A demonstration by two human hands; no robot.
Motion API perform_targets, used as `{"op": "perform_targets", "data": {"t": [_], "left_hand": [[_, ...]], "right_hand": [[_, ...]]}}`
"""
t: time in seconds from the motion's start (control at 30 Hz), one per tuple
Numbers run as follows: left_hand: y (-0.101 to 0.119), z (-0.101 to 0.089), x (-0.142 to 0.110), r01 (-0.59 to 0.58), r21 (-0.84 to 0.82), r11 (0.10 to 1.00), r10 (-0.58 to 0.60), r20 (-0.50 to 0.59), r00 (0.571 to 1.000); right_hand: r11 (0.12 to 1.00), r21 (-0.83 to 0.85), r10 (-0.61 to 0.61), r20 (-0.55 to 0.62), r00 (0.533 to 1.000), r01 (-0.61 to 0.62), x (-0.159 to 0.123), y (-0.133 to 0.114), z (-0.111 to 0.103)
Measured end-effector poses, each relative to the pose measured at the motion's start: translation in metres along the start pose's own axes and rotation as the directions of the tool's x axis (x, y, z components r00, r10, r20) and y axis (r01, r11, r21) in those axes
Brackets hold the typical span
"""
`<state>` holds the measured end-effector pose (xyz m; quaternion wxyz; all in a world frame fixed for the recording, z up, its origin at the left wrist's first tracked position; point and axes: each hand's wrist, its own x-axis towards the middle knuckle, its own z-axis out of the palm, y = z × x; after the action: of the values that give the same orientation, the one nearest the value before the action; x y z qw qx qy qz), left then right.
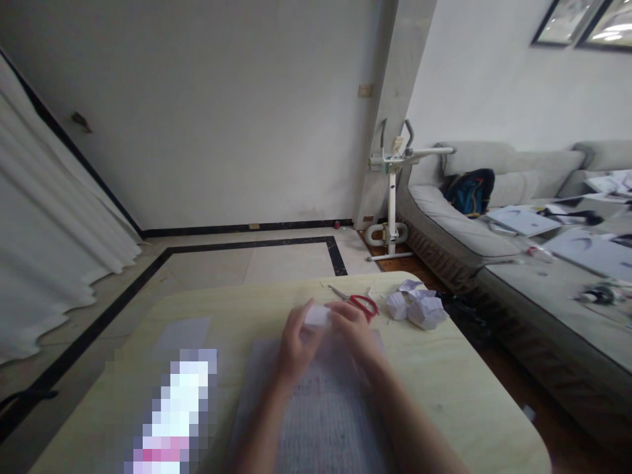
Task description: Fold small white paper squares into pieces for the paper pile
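A small piece of white paper (317, 316) is held between my two hands, over the far end of a large written sheet (320, 421). My left hand (297, 339) grips its left side with thumb and fingers. On its right side, the fingers of my right hand (351, 326) close against it; they are slightly blurred. Just beyond my right hand lies a pair of scissors (364, 307) with red handles. Several crumpled or folded white paper pieces (425, 309) sit farther right on the table (434, 388).
On the table's left are a pale paper sheet (184, 333) and a bright pixelated area. A grey sofa (523, 263) with a backpack (471, 191) and boxes stands at the right. White exercise equipment (392, 204) is behind the table, a white curtain (44, 250) at the left.
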<state>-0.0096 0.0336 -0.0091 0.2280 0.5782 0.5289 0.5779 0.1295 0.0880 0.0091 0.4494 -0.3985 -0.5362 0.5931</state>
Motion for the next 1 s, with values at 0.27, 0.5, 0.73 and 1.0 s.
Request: {"op": "perform_targets", "data": {"t": [0.27,0.5,0.73,1.0], "left_hand": [[0.006,0.003,0.002,0.046,-0.026,0.999,-0.048,-0.053,0.997],[-0.001,0.006,0.003,0.045,0.043,0.998,-0.039,-0.135,0.99],[0.009,0.002,0.003,0.221,0.015,0.975,-0.213,-0.2,0.956],[0.013,-0.004,0.005,0.27,0.022,0.962,-0.251,-0.308,0.918]], "right_hand": [[1.0,-0.002,-0.009,0.072,0.997,0.009,-0.004,-0.003,0.002],[0.997,0.069,-0.028,0.106,0.994,0.021,-0.005,0.001,0.006],[0.976,-0.159,-0.139,0.055,0.989,0.146,-0.006,0.002,0.01],[0.923,-0.353,-0.136,0.076,0.988,0.155,-0.013,-0.006,0.017]]}}
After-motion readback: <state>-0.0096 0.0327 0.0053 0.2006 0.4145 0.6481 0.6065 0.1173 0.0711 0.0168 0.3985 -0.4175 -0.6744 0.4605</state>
